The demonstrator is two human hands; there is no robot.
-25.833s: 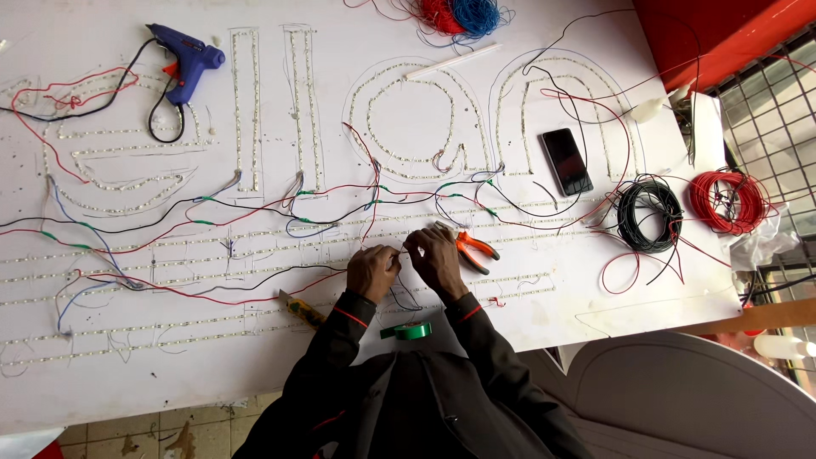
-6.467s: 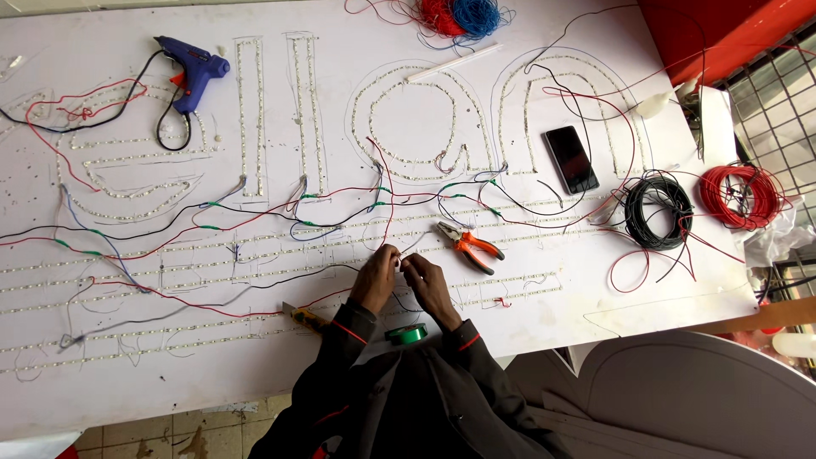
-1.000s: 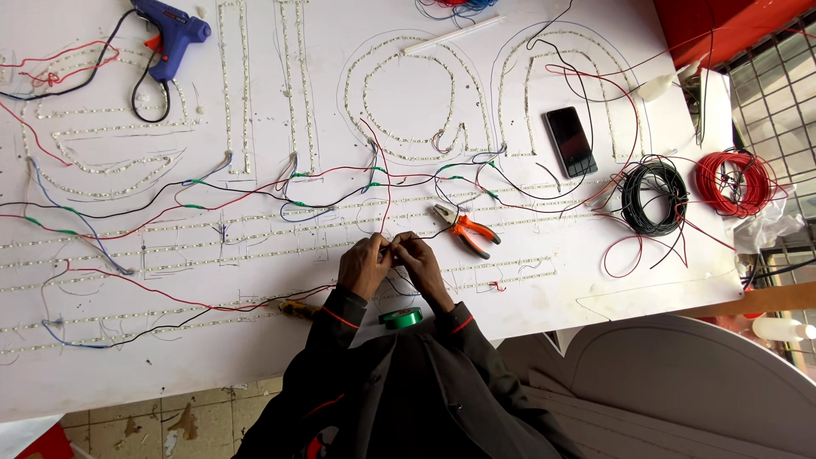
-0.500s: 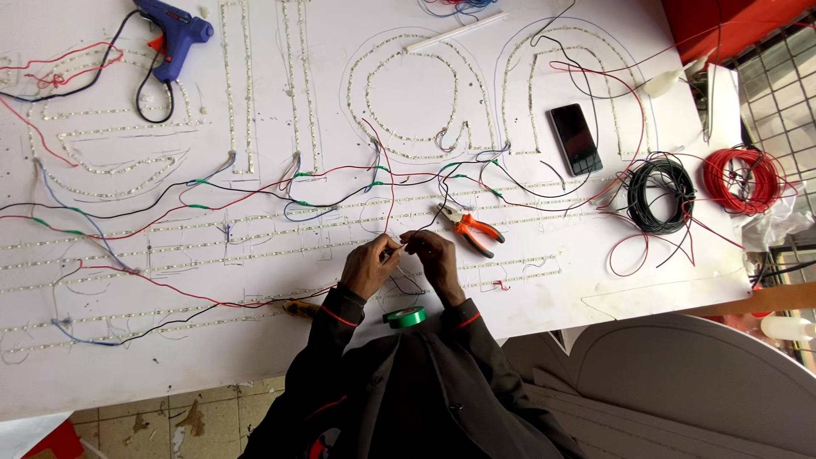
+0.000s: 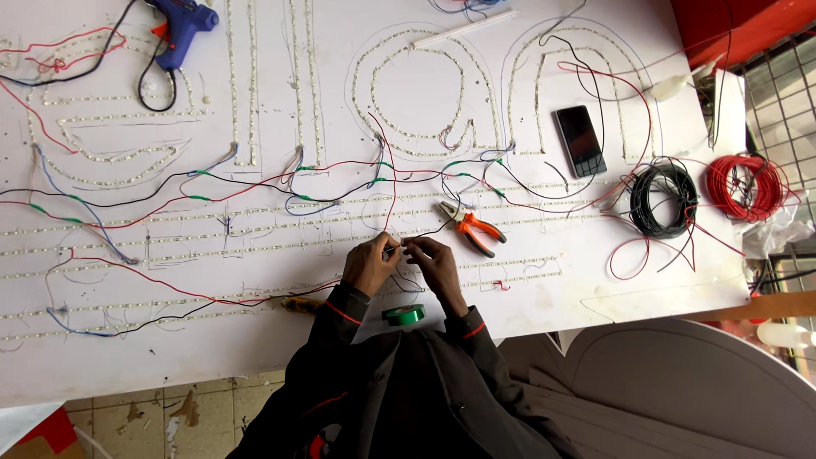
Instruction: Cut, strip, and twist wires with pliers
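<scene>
Near the front edge of the white desk [image 5: 127, 357], roughly midway along it, the left hand [image 5: 371, 263] and the right hand [image 5: 436, 262] meet fingertip to fingertip over thin wires [image 5: 399, 246]. Each grip is pinched nearly closed on those strands; it looks like a red and a black wire end are held between them, though the strands are too fine to tell for sure. A roll of green tape [image 5: 403, 315] lies just behind the hands at the front edge. Orange-handled pliers [image 5: 469, 228] rest just beyond the right hand. Farther toward the right edge sit a black phone [image 5: 580, 140], a black wire coil [image 5: 663, 199] and a red wire coil [image 5: 748, 187]. A blue glue gun [image 5: 180, 25] lies at the far left corner.
</scene>
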